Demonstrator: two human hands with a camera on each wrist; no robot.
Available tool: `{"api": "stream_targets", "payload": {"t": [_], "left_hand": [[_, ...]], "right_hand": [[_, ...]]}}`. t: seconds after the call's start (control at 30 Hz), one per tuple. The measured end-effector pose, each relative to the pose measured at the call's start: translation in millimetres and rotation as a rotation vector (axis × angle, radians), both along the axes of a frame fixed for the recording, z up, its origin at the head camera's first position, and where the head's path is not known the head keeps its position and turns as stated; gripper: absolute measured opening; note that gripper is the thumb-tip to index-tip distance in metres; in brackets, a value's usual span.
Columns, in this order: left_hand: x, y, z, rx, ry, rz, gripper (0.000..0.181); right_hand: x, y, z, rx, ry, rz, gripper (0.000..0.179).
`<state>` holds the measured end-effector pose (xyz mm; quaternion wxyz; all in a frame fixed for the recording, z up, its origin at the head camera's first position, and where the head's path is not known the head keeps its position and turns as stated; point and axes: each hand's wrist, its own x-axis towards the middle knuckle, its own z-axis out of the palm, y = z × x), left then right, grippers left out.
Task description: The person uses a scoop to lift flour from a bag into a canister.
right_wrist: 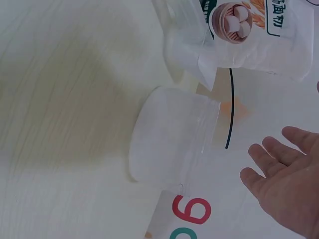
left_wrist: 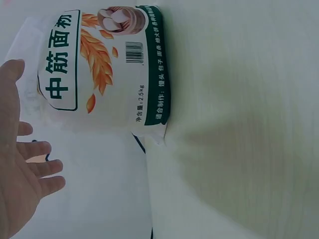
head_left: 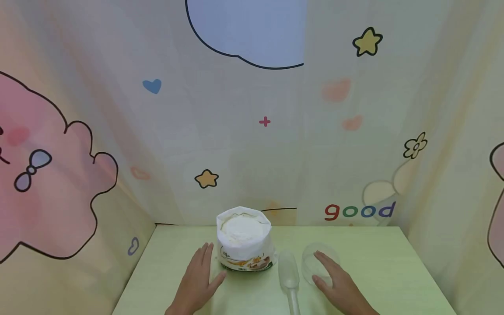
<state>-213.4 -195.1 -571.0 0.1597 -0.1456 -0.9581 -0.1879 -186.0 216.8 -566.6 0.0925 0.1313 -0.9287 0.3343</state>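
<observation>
An opened white flour bag (head_left: 246, 251), full of white powder, stands upright at the back of the table. My left hand (head_left: 198, 278) hovers at its left side, fingers extended and thumb apart, holding nothing. A clear plastic scoop (head_left: 289, 273) lies to the right of the bag, its handle toward me. Right of the scoop is a clear, round, open-topped jar (right_wrist: 172, 139), upright on the table. Above its near right side is my right hand (head_left: 340, 284), fingers loosely spread and nothing in its grasp; the right wrist view shows it apart from the jar.
The pale green wood-grain table (head_left: 386, 271) ends at a printed curtain (head_left: 236, 144) behind the bag. Curtains with cartoon figures also hang along the left and right sides.
</observation>
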Motion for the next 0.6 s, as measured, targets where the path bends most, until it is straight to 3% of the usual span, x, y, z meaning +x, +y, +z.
{"api": "stream_targets", "payload": {"t": [0.33, 0.6], "left_hand": [[-6.8, 6.1, 21.3, 0.165, 0.02, 0.002, 0.075], [-20.5, 6.1, 36.1, 0.364, 0.002, 0.024, 0.062]], "right_hand": [[4.9, -11, 1.9, -0.122, -0.244, 0.042, 0.05], [10.6, -17, -7.4, -0.173, -0.281, 0.211, 0.045]]}}
